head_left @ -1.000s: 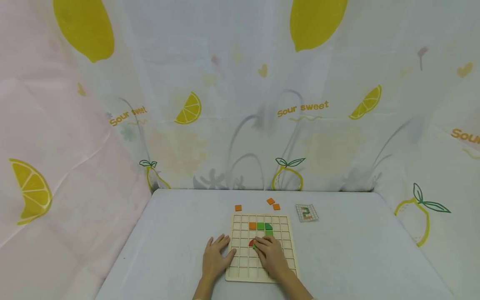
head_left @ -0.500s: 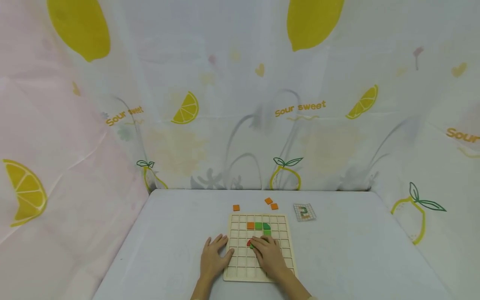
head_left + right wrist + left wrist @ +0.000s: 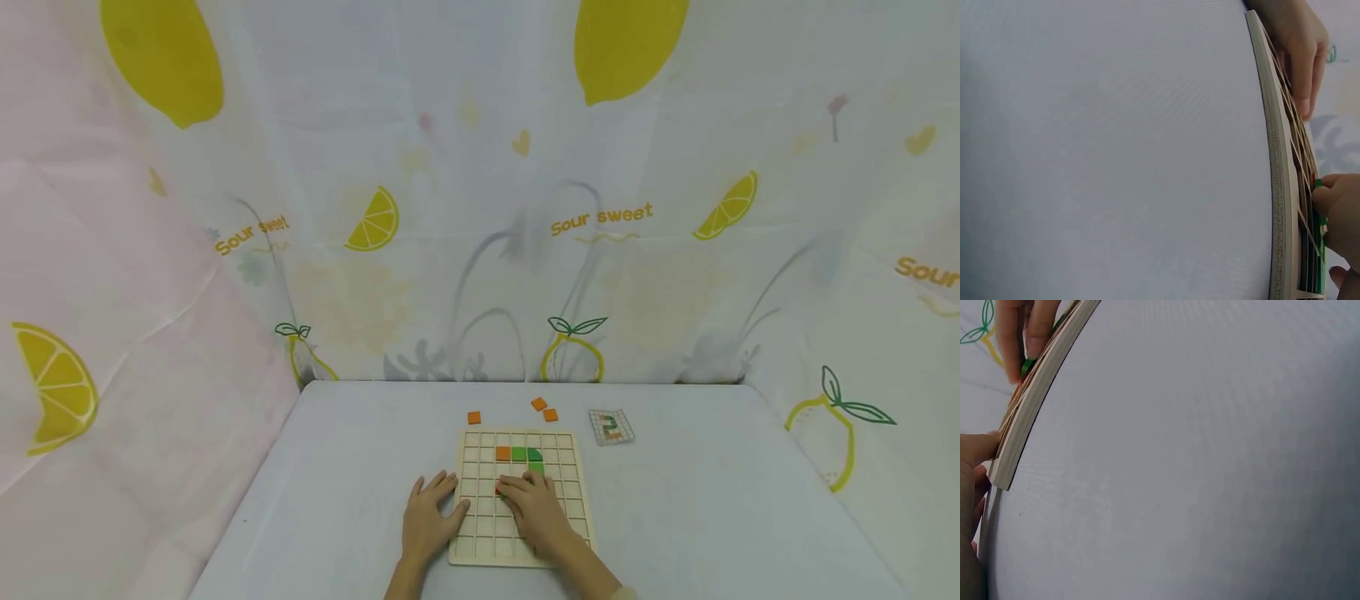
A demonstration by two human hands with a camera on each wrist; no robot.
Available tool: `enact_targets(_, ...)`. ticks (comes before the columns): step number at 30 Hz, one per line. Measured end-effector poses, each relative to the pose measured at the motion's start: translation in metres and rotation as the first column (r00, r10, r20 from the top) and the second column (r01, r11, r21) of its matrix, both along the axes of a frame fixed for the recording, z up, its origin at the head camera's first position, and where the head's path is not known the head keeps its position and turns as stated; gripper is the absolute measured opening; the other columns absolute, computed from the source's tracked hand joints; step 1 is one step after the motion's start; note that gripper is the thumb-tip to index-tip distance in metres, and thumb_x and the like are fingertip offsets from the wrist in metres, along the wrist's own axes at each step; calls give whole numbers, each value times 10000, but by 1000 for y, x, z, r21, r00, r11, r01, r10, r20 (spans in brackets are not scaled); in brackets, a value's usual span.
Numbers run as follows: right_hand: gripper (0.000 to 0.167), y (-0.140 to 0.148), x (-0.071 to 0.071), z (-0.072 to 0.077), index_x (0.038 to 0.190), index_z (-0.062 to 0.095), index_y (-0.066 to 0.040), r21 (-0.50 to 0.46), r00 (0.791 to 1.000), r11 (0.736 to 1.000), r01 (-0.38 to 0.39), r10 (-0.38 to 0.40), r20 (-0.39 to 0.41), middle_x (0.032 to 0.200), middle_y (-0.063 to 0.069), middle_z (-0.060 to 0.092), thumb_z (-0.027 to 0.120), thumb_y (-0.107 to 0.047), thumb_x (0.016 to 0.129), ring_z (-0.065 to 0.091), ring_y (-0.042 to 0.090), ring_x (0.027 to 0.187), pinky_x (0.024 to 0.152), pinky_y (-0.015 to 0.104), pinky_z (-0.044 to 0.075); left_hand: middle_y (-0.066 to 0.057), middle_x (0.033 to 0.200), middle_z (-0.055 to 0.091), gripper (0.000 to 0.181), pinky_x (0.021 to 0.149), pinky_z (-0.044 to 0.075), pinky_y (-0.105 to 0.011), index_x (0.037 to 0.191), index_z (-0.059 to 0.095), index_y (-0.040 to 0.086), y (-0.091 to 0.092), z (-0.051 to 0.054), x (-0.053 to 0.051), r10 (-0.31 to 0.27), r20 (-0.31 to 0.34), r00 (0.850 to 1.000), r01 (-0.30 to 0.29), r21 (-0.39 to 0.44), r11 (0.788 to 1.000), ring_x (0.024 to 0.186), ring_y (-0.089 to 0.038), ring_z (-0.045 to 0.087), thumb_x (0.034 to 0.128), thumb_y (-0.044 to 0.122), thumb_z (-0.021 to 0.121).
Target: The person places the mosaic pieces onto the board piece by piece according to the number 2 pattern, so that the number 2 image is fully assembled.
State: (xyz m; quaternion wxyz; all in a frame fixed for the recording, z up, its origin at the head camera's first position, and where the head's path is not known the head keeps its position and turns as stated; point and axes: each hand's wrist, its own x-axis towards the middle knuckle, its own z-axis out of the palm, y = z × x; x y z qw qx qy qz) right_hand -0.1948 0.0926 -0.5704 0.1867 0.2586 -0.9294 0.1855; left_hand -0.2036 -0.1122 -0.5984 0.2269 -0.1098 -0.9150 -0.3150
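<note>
In the head view, a pale wooden grid board (image 3: 472, 546) lies on the table. My left hand (image 3: 431, 521) rests at its left edge, fingers spread, with the thumb over the rim. Above the board's middle, my right hand (image 3: 542, 512) pinches a small green tile (image 3: 1027, 367), best seen in the wrist views; its shape is mostly hidden. A red tile (image 3: 498, 490) shows just beside those fingertips, partly covered. Farther up the grid sit an orange tile (image 3: 503, 453), a green square tile (image 3: 519, 454), a dark green rounded tile (image 3: 535, 455) and another green tile (image 3: 536, 468) below it.
Beyond the board lie three loose orange tiles: one at left (image 3: 474, 417) and a pair, the upper tile (image 3: 539, 404) and the lower tile (image 3: 551, 415). A pattern card (image 3: 611, 427) lies behind the board to the right. Lemon-print cloth (image 3: 480, 275) encloses the white table.
My right fingertips have shifted slightly left and now cover more of the red tile. The left hand stays on the board's edge. The head view has moved a little.
</note>
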Motion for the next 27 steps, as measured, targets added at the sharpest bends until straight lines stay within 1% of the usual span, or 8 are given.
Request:
enact_targets(4, 224, -1, -2, 2, 1067, 703, -110, 1, 999, 999, -32, 32, -14, 1112, 11, 683, 647, -147, 854, 517, 158, 875, 690, 280, 394, -101, 1043, 706, 379, 1016, 388, -535, 1013, 710, 20, 0, -1, 0, 3, -20, 1000, -3, -2, 1000, 1029, -296, 645, 701, 231, 757)
enact_targets(7, 206, -2, -2, 1, 1047, 706, -82, -27, 999, 999, -45, 45, -16, 1094, 47, 687, 653, -121, 851, 523, 165, 854, 682, 285, 405, -106, 1035, 707, 379, 1011, 390, -539, 1010, 710, 18, 1, 1, 1, 2, -27, 1000, -2, 0, 1000, 1023, -298, 647, 695, 222, 763)
enact_targets(12, 195, -3, 0, -4, 1033, 706, -69, -60, 999, 998, -32, 30, -40, 1081, 75, 692, 661, -104, 846, 524, 154, 827, 666, 261, 399, -111, 1025, 709, 380, 998, 398, -550, 1005, 711, 17, 4, 3, 4, 1, -35, 999, -1, 1, 1000, 1016, -300, 650, 688, 219, 770)
enact_targets(17, 198, -4, 1, -6, 1023, 701, -75, -66, 997, 998, -20, 14, -78, 1063, 64, 695, 676, -98, 828, 526, 151, 829, 681, 279, 420, -111, 1020, 710, 378, 994, 401, -548, 997, 713, 15, 4, 3, 4, 7, -40, 999, -7, -1, 1000, 1011, -298, 652, 681, 213, 775)
enact_targets(23, 199, -4, 0, -5, 1032, 699, -109, -62, 996, 997, -52, 47, -73, 1058, 5, 689, 678, -122, 834, 518, 131, 843, 672, 262, 393, -101, 1037, 707, 380, 1030, 379, -532, 1010, 713, 28, 3, 2, 3, 17, -9, 1000, -17, 2, 1000, 1039, -288, 643, 693, 229, 769)
enact_targets(27, 199, -4, 0, -6, 1034, 701, -111, -71, 995, 995, -63, 58, -76, 1074, 11, 689, 673, -127, 838, 518, 132, 856, 686, 269, 395, -104, 1051, 703, 383, 1043, 367, -532, 1022, 710, 28, 3, 4, 3, 9, 15, 1000, -9, 7, 1000, 1058, -291, 634, 706, 238, 764)
